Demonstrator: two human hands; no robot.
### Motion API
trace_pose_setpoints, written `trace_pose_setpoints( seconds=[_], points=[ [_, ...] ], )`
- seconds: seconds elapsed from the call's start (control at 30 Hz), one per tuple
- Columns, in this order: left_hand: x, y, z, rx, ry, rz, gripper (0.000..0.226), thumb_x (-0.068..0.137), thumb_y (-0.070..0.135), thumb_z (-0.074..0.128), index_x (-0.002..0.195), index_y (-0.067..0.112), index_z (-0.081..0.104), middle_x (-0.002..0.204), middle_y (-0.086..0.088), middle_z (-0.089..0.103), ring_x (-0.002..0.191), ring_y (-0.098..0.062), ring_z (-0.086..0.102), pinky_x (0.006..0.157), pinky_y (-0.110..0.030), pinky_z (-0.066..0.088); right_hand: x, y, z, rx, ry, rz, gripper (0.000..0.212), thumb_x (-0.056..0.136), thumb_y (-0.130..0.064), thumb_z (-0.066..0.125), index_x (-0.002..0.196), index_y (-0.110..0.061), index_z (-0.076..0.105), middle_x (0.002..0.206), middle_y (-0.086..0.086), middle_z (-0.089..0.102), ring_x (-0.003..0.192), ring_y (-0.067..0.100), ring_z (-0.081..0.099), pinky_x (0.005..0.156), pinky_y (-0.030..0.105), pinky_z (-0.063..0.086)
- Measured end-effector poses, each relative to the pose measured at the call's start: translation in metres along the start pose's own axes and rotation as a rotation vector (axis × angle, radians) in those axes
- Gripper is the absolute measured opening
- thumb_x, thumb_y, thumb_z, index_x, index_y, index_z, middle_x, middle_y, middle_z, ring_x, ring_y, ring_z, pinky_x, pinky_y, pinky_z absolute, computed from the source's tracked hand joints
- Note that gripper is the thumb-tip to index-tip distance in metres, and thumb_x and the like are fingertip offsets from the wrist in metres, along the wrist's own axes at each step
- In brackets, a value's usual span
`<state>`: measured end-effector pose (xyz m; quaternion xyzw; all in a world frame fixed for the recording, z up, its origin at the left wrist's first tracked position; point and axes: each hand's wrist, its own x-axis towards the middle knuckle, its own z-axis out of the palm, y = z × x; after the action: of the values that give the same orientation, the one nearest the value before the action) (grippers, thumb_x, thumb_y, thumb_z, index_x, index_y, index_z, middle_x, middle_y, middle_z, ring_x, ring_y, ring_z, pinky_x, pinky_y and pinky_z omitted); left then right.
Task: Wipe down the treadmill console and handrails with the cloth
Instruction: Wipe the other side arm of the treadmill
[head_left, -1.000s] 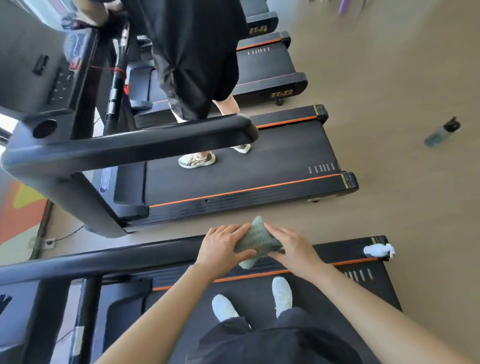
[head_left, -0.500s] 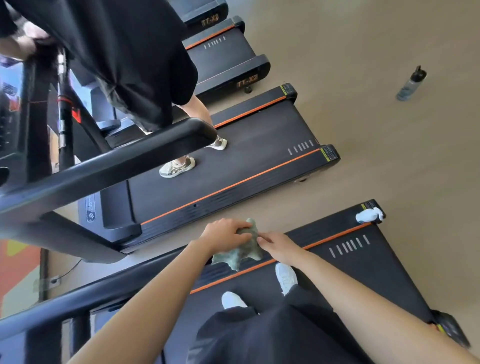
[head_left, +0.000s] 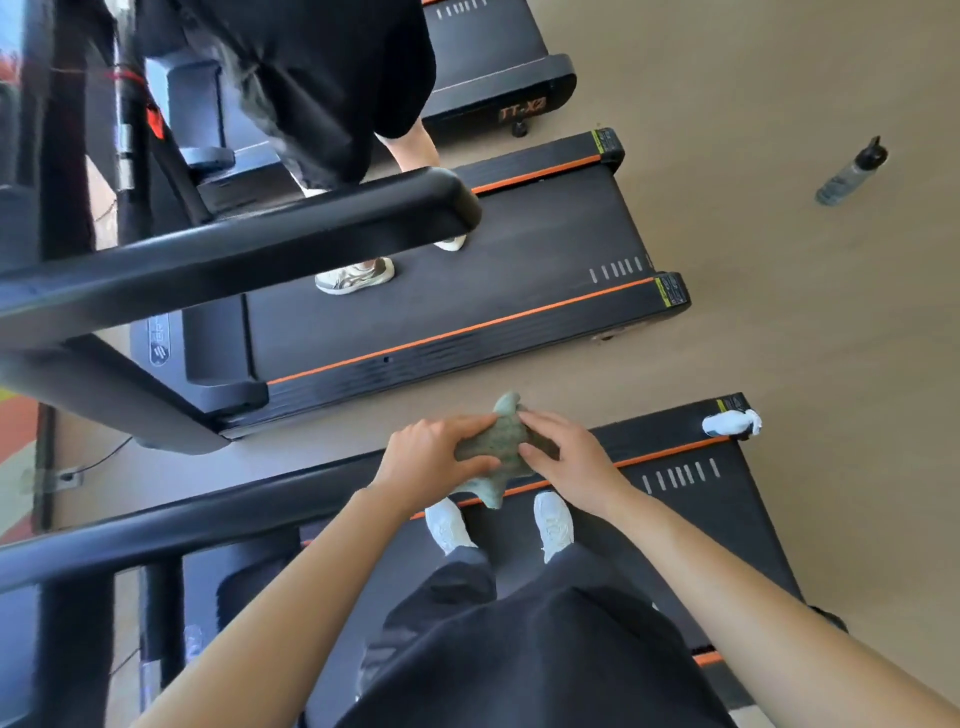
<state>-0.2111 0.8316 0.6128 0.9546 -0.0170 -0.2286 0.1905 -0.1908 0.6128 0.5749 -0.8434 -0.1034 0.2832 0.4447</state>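
I stand on a treadmill belt, my white shoes below me and both arms reaching forward. My left hand and right hand each hold a bunched grey-green cloth between them, fingers curled over it. The cloth is at the free end of the black handrail, which runs off to the left. I cannot tell whether the cloth touches the rail.

To wipe well, I judge I should open the wad flat, wrap it round the rail with one hand and draw it along the whole length under steady pressure.

A white spray bottle lies on the deck's rear corner. Beyond, another person stands on the next treadmill. A water bottle sits on the floor.
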Motion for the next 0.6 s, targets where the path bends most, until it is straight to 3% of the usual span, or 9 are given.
trace_pose_setpoints(
  seconds=[0.07,0.17,0.3,0.6],
  points=[
    [-0.014,-0.018,0.003,-0.025,0.094,0.018,0.054,0.085,0.065,0.064,0.137,0.052,0.055,0.134,0.031,0.06,0.115,-0.01,0.063,0.078,-0.028,0.043,0.003,-0.013,0.002,-0.096,-0.014,-0.042,0.045,0.097,-0.025,0.063,0.141,-0.021,0.056,0.141,-0.005,0.057,0.13,0.016,0.05,0.111,0.035,0.038],
    [-0.034,-0.046,0.011,-0.038,0.241,0.045,0.055,0.081,0.068,0.057,0.127,0.04,0.068,0.126,0.023,0.068,0.108,-0.013,0.068,0.083,-0.032,0.051,0.016,-0.039,0.007,-0.285,-0.08,-0.106,0.041,0.096,-0.031,0.063,0.137,-0.025,0.06,0.137,-0.007,0.06,0.126,0.018,0.051,0.106,0.036,0.041],
    [-0.061,-0.081,0.018,-0.021,0.409,-0.02,0.055,0.076,0.066,0.065,0.119,0.032,0.073,0.118,0.017,0.072,0.1,-0.016,0.069,0.084,-0.034,0.051,0.039,-0.081,0.029,-0.498,-0.252,-0.106,0.044,0.099,-0.041,0.057,0.142,-0.032,0.055,0.14,-0.008,0.058,0.131,0.018,0.048,0.101,0.036,0.042],
    [-0.121,-0.15,0.013,0.013,0.579,-0.163,0.055,0.076,0.06,0.074,0.119,0.026,0.074,0.123,0.008,0.07,0.113,-0.019,0.065,0.095,-0.037,0.048,0.081,-0.142,0.107,-0.6,-0.513,-0.205,0.05,0.098,-0.048,0.055,0.145,-0.034,0.049,0.145,-0.005,0.056,0.131,0.023,0.051,0.104,0.039,0.043]
  ],
)
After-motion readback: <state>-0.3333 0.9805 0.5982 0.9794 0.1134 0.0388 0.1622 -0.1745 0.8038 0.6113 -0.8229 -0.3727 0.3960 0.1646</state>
